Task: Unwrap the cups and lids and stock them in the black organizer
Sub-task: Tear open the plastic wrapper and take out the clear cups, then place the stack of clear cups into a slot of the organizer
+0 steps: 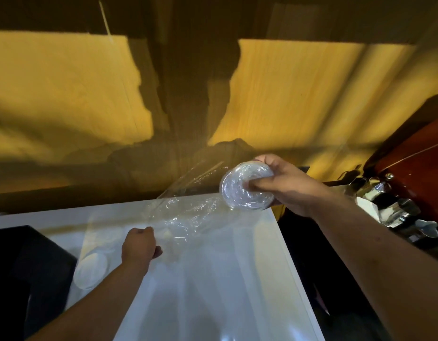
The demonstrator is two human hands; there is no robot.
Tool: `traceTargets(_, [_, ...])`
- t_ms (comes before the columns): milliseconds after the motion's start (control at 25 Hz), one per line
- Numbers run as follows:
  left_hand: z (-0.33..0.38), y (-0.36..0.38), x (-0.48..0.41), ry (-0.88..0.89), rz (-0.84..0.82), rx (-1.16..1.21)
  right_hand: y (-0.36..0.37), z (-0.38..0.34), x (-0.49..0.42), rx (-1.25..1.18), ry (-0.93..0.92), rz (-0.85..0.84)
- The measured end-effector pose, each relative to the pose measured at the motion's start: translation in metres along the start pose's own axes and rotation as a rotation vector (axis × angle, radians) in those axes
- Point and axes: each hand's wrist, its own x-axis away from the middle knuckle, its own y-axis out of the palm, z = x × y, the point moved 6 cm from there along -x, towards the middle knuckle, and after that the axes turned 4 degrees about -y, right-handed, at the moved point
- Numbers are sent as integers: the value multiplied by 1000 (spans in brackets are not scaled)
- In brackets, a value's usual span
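Observation:
My right hand (284,184) grips a stack of clear plastic lids (240,190) above the far right corner of the white counter (213,291). A clear plastic wrap (186,212) trails from the lids down and left to my left hand (140,244), which is closed on the wrap's loose end just above the counter. A wrapped stack of white cups (91,269) lies on its side at the left of the counter, blurred. The black organizer (28,269) sits at the lower left, partly cut off by the frame edge.
A yellow-lit wooden floor (65,94) lies beyond the counter's far edge. To the right stand a dark red machine (409,153) and shiny metal parts (390,205) beside a dark gap along the counter's right edge.

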Motion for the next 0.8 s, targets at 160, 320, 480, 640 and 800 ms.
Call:
traceTargets(160, [10,-6,18,90,-73,-57,35,57,2,-299,115,10])
traceTargets(320, [13,-14,28,140,-103,-123,88,105,-2,-459,203,-8])
traceTargets(480, [11,-20,32,111,-181,-137,131,133,-4,-536,274,-58])
traceTargets(640, [18,-27,51,153,-228,-131,160,140,-3,-579,281,-118])
traceTargets(800, [26,-33,85,129,-505,38,193,130,0,-593,235,-214])
